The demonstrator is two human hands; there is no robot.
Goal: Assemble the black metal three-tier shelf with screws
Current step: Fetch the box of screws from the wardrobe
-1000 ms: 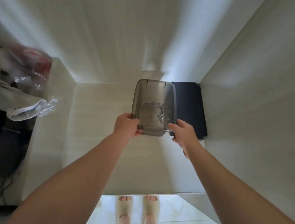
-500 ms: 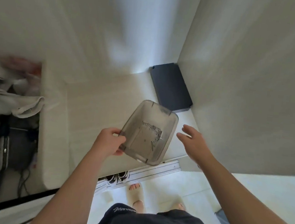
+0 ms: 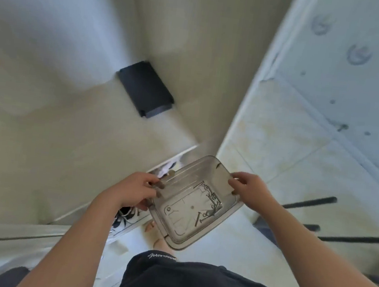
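Up close, left hand (image 3: 135, 191) curled round the L rim of a smoky clear plastic tray (image 3: 182, 228), right hand (image 3: 249, 191) pinched the R rim. Loose silver metal screws (image 3: 210, 200) lay bunched inside, R side. Best kept level, or they'd slide. Beyond: thin black metal rods (image 3: 310, 202) on floor tiles (image 3: 280, 135); farthest, flat black panel (image 3: 145, 89) on a beige ledge (image 3: 63, 151).

tray (image 3: 174, 222) between my hands: left hand (image 3: 130, 191) on its left edge, right hand (image 3: 250, 191) on its right edge | screws (image 3: 211, 197) in tray, toward its right side | foot (image 3: 159, 243) under tray | slab (image 3: 145, 88) on ledge (image 3: 63, 151) ahead, in the corner | rods (image 3: 310, 202) on floor (image 3: 278, 154), right of tray
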